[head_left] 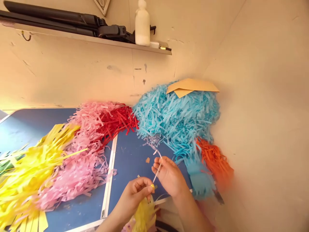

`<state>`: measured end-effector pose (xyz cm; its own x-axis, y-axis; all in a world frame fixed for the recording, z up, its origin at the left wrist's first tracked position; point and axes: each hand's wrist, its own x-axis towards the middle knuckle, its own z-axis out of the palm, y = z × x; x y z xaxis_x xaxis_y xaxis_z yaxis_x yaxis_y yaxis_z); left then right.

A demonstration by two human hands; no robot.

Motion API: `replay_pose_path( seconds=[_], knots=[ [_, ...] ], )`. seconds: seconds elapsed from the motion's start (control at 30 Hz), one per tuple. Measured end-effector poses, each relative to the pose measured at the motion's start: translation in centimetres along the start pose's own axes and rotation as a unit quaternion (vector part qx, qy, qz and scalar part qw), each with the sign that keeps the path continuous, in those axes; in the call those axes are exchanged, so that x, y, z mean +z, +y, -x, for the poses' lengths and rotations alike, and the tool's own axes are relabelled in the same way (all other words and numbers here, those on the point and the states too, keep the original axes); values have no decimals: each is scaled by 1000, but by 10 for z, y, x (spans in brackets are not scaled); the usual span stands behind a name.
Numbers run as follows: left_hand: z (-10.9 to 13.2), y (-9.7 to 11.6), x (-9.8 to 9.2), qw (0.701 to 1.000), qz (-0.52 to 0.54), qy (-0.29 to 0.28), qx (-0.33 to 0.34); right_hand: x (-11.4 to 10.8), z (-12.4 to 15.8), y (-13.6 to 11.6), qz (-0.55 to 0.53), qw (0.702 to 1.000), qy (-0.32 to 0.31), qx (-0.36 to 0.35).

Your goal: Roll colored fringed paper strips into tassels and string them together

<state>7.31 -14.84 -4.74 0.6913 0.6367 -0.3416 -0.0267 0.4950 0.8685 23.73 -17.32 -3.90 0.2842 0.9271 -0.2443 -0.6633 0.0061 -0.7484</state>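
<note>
My left hand (138,193) pinches the twisted yellow top of a bunch of fringed paper strips (144,215), which hangs below it over the table's front edge. From that pinch a thin pale strip (156,172) runs up to my right hand (170,175). The fingers of my right hand are closed on this strip, and its free end curls beyond them over the blue tabletop (135,158). Some paler strips below my hands are partly hidden by my wrists.
Fringed paper lies in heaps: yellow (26,170), pink (74,180), red (118,120), light blue (178,119) and orange (216,159). A folded tan sheet (195,85) rests on the blue heap. Above, a wall shelf (84,39) carries a white bottle (142,27) and a black folded stand (53,19).
</note>
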Motion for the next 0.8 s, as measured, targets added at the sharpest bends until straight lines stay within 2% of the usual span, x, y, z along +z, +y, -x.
replay_pose_path(
  seconds=[0.1, 0.17, 0.2, 0.23, 0.3, 0.37, 0.53, 0.63, 0.7, 0.8],
  knots=[
    [1, -3, -6, 999, 33, 26, -6, 2, 0, -12, 9, 1000, -4, -15],
    [0, -4, -11, 991, 110, 72, -12, 4, 6, -14, 102, 991, 24, -81],
    [-1, -3, -13, 983, 152, 97, -21, 5, 11, -13, 176, 975, 45, -126],
    [-1, -2, -16, 974, 188, 118, -33, 6, 17, -12, 260, 948, 61, -172],
    [-1, 2, -18, 959, 240, 139, -62, 9, 28, -5, 412, 876, 68, -241],
    [0, 6, -18, 949, 270, 145, -78, 12, 36, 2, 497, 819, 53, -282],
    [1, 11, -10, 942, 287, 162, -62, 20, 40, 9, 565, 738, 45, -367],
    [-1, 11, -7, 940, 284, 183, -51, 22, 40, 8, 583, 702, 57, -405],
    [-2, 10, -7, 939, 280, 195, -44, 23, 41, 9, 588, 690, 61, -418],
    [-2, 9, -6, 940, 273, 200, -34, 24, 41, 12, 590, 688, 57, -419]
  ],
)
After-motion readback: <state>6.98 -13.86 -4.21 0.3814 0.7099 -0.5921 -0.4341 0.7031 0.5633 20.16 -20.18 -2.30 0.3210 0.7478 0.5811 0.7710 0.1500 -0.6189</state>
